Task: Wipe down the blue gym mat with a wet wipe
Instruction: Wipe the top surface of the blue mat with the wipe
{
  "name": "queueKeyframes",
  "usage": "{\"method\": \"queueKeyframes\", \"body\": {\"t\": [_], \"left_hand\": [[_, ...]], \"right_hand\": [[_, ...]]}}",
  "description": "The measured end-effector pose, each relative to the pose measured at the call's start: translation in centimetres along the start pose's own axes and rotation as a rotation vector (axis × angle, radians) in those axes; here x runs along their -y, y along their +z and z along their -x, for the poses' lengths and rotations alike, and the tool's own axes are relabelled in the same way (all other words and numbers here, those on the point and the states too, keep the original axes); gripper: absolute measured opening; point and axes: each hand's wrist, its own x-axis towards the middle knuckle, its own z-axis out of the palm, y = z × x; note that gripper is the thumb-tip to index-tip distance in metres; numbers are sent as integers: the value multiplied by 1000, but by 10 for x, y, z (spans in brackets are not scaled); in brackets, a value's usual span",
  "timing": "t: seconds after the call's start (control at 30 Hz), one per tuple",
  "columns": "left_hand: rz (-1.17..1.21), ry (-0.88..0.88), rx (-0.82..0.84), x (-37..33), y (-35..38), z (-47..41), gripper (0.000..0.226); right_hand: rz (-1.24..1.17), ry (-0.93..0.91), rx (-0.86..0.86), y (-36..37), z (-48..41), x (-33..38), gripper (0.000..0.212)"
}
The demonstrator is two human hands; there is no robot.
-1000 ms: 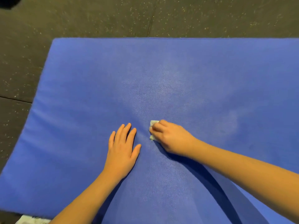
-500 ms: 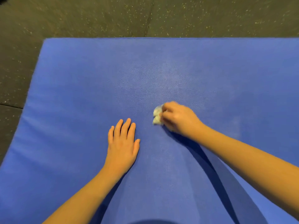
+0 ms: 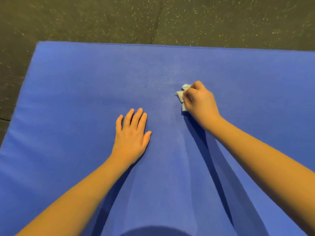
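- The right hand point(image 3: 200, 101) curls its fingers round a crumpled pale wet wipe point(image 3: 182, 96) and presses it on the padded blue gym mat point(image 3: 76, 92), near the middle.
- The left hand point(image 3: 132, 133) lies flat, fingers straight, holding nothing.
- A faint sheen ahead of the hands suggests the centre is wiped; corners and sides look untouched.
- The far edge and left edge meet speckled dark rubber flooring point(image 3: 102, 19); open mat surrounds the wipe.

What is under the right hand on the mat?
A crumpled wet wipe pokes out beyond the right hand, on the blue mat. The hand covers the rest of it.
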Motion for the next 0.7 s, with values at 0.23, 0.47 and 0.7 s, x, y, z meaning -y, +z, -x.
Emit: {"method": "queueKeyframes", "body": {"t": [0.23, 0.47, 0.7], "left_hand": [[133, -37, -117, 3, -9, -64, 58], [201, -46, -239, 5, 3, -68, 50], [219, -43, -253, 7, 4, -70, 49]], "right_hand": [[45, -437, 336, -6, 13, 15, 32], [205, -109, 139, 0, -46, -12, 26], [224, -396, 197, -7, -62, -13, 35]]}}
